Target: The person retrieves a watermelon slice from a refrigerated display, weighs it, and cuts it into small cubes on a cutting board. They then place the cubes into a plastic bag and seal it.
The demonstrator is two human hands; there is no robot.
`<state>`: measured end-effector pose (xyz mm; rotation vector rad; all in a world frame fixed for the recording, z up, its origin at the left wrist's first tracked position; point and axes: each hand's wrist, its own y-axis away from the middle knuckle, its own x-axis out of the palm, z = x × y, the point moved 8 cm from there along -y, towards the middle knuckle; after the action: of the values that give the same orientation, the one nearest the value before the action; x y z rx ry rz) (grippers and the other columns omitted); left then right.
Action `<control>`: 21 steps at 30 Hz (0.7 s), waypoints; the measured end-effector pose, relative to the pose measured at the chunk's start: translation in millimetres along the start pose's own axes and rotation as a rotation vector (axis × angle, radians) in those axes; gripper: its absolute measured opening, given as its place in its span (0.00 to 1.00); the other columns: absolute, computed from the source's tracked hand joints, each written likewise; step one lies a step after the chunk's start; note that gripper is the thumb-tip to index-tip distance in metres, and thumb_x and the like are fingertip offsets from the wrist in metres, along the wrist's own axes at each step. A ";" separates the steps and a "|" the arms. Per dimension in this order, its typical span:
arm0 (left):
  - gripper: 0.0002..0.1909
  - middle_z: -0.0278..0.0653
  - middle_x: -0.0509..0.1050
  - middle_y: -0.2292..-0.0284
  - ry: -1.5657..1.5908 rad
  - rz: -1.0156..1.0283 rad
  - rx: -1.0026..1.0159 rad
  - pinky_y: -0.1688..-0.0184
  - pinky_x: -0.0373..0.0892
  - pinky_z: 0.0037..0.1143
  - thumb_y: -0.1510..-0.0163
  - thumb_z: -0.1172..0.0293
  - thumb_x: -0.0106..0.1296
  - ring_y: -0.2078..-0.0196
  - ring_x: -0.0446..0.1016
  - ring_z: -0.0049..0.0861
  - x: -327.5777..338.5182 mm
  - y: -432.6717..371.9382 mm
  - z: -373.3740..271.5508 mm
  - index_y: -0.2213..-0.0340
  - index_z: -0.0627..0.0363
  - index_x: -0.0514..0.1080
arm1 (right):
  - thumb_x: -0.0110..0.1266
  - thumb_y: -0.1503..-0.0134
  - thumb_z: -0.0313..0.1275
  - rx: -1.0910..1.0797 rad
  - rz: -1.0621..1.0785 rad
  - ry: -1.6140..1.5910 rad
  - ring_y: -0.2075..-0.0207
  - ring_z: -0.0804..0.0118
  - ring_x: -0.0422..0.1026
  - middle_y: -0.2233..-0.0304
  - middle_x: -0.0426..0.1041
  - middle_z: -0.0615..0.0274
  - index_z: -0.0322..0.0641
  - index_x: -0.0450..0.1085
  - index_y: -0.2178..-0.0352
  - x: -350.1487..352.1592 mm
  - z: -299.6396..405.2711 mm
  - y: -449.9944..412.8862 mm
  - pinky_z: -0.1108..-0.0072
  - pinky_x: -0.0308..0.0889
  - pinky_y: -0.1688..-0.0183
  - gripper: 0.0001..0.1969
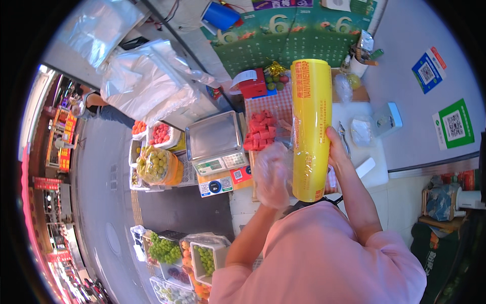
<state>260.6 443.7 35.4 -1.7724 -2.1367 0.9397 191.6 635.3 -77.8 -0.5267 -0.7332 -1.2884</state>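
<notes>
A large yellow roll of plastic cling film stands lengthwise in front of my chest. My right hand grips its right side, the thumb on the edge and the other fingers hidden behind it. Close to the roll's left side is my left hand, in a clear plastic glove and blurred; whether its fingers pinch any film cannot be made out. Just beyond that hand lie cut red watermelon cubes, partly under clear plastic, on a red-and-white checked cloth.
A weighing scale stands left of the watermelon, past it a tub of green fruit. A red receipt printer sits at the back. Metal tongs lie on a white board. Grape crates are low left; plastic bags hang above.
</notes>
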 end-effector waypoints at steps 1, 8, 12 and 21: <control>0.11 0.40 0.72 0.69 0.155 0.009 -0.214 0.63 0.64 0.23 0.46 0.64 0.49 0.66 0.71 0.29 0.5 -7.1 26.8 0.67 0.59 0.69 | 0.54 0.47 0.43 0.034 -0.032 -0.002 0.57 0.65 0.72 0.55 0.69 0.56 0.34 0.58 0.48 -2.1 -7.6 0.1 0.73 0.69 0.55 0.30; 0.12 0.33 0.72 0.70 0.514 0.196 -0.868 0.67 0.64 0.19 0.42 0.61 0.43 0.68 0.70 0.17 20.0 -83.2 92.6 0.65 0.57 0.70 | 0.55 0.48 0.42 0.189 -0.069 0.003 0.58 0.66 0.72 0.57 0.71 0.56 0.34 0.59 0.49 6.7 -41.5 2.6 0.74 0.69 0.56 0.30; 0.09 0.31 0.70 0.74 0.549 0.257 -0.724 0.71 0.62 0.18 0.43 0.64 0.45 0.73 0.67 0.16 29.2 -101.7 119.0 0.68 0.57 0.69 | 0.55 0.48 0.42 0.206 -0.001 0.058 0.58 0.66 0.72 0.57 0.71 0.56 0.34 0.60 0.49 14.2 -43.9 1.5 0.74 0.70 0.56 0.30; 0.06 0.35 0.73 0.75 0.218 -0.010 -0.412 0.70 0.66 0.20 0.50 0.73 0.54 0.74 0.69 0.20 -9.4 -124.5 119.8 0.72 0.62 0.70 | 0.53 0.46 0.43 0.274 -0.248 -0.003 0.58 0.65 0.73 0.56 0.71 0.54 0.34 0.60 0.50 0.8 -43.1 2.7 0.73 0.70 0.57 0.28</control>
<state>98.6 385.5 18.2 -1.9297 -2.3072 0.2928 202.6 604.4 -106.0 -0.2201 -0.9834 -1.3876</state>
